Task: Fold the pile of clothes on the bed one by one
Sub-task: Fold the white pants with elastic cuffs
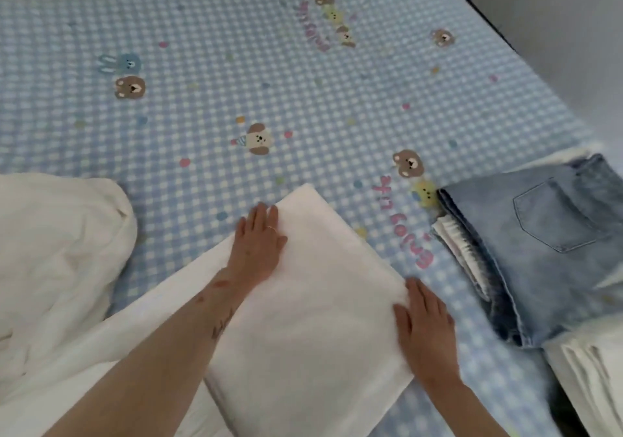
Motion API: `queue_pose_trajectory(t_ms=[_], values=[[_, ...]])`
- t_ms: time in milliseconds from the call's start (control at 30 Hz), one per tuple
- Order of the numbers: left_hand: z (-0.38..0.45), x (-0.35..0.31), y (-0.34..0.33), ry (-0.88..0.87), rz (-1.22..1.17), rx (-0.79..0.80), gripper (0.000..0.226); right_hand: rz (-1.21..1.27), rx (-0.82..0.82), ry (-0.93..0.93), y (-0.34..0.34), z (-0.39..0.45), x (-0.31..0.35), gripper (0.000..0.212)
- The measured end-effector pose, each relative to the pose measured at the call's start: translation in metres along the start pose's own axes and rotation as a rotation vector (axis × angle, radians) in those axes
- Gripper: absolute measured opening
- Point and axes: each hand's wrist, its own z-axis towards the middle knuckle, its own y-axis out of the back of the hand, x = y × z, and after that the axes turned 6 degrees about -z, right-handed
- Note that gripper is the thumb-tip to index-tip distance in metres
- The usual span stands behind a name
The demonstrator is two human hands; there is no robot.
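A folded white garment (pixel 313 308) lies on the blue checked bed sheet (pixel 236 65) in the lower middle. My left hand (pixel 258 237) rests flat on its far left corner, fingers straight. My right hand (pixel 423 322) presses flat against its right edge, fingers together. A longer white part of the cloth (pixel 145 342) trails to the lower left, under my left forearm. A crumpled white pile (pixel 57 251) sits at the left.
Folded light-blue jeans (pixel 553 247) lie at the right on top of folded white pieces (pixel 458 244). More folded white cloth (pixel 593 379) sits at the lower right corner. A grey wall (pixel 556 31) borders the bed's right side.
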Motion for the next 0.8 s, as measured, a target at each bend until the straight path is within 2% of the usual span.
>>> queue_pose_trajectory(t_ms=[100,167,233,300,367,433,533,633,700,767,800], values=[[0.048,-0.030,0.020,0.068,-0.304,-0.040,0.067,0.149,0.020,-0.020,-0.002,0.009,-0.011,0.050],[0.069,-0.046,0.034,0.103,-0.433,0.029,0.061,0.265,0.073,-0.078,0.006,0.014,-0.014,0.042],[0.078,-0.054,0.051,0.098,-0.507,0.088,0.039,0.343,0.073,-0.093,0.017,0.014,-0.011,0.026],[0.071,-0.049,0.073,0.052,-0.604,0.081,0.013,0.402,0.042,-0.068,0.032,0.005,-0.004,0.014],[0.053,-0.030,0.099,0.027,-0.650,0.069,0.008,0.509,0.015,-0.029,0.050,-0.015,0.009,0.008],[0.025,-0.006,0.127,0.008,-0.614,0.082,0.014,0.671,0.043,-0.016,0.073,-0.042,0.028,0.022],[-0.033,0.038,0.157,-0.019,-0.524,0.082,0.020,0.799,0.186,0.063,0.098,-0.088,0.065,0.026],[-0.107,0.096,0.167,-0.034,-0.451,-0.032,0.023,0.804,0.249,0.191,0.107,-0.144,0.118,0.032],[-0.156,0.135,0.162,-0.018,-0.404,-0.110,0.026,0.717,0.233,0.298,0.103,-0.182,0.148,0.036],[-0.202,0.173,0.158,0.026,-0.329,-0.163,0.028,0.602,0.136,0.426,0.088,-0.220,0.178,0.022],[-0.222,0.191,0.156,0.044,-0.286,-0.178,0.029,0.589,0.191,0.494,0.079,-0.239,0.192,0.017]])
